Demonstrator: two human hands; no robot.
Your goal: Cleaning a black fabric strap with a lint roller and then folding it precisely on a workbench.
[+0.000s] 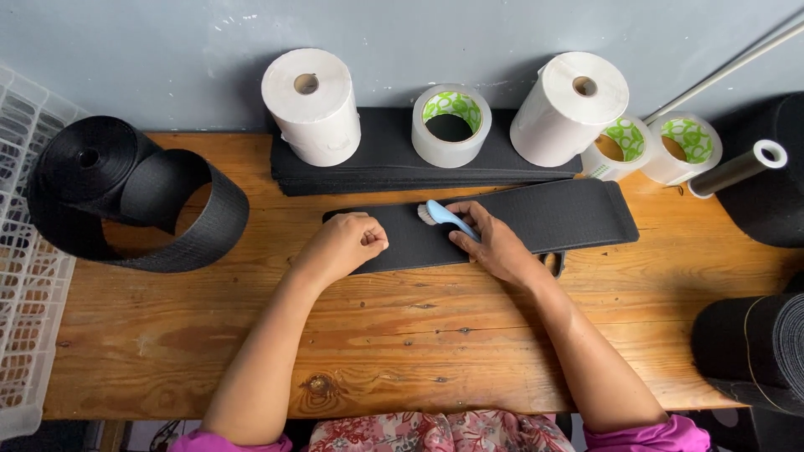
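A long black fabric strip [561, 216] lies flat across the wooden table [167, 335]. My left hand [345, 244] is curled into a loose fist and presses down on the strip's left end. My right hand [490, 238] grips the light blue handle of a small brush [441, 214], whose white bristles rest on the strip near its middle.
A stack of black strips [385, 159] lies at the back, with two white paper rolls [311, 105] [569, 107] and three tape rolls [450, 124] on and beside it. A big black webbing roll [126, 197] sits left, a white crate [21, 251] beyond; black rolls [754, 343] right.
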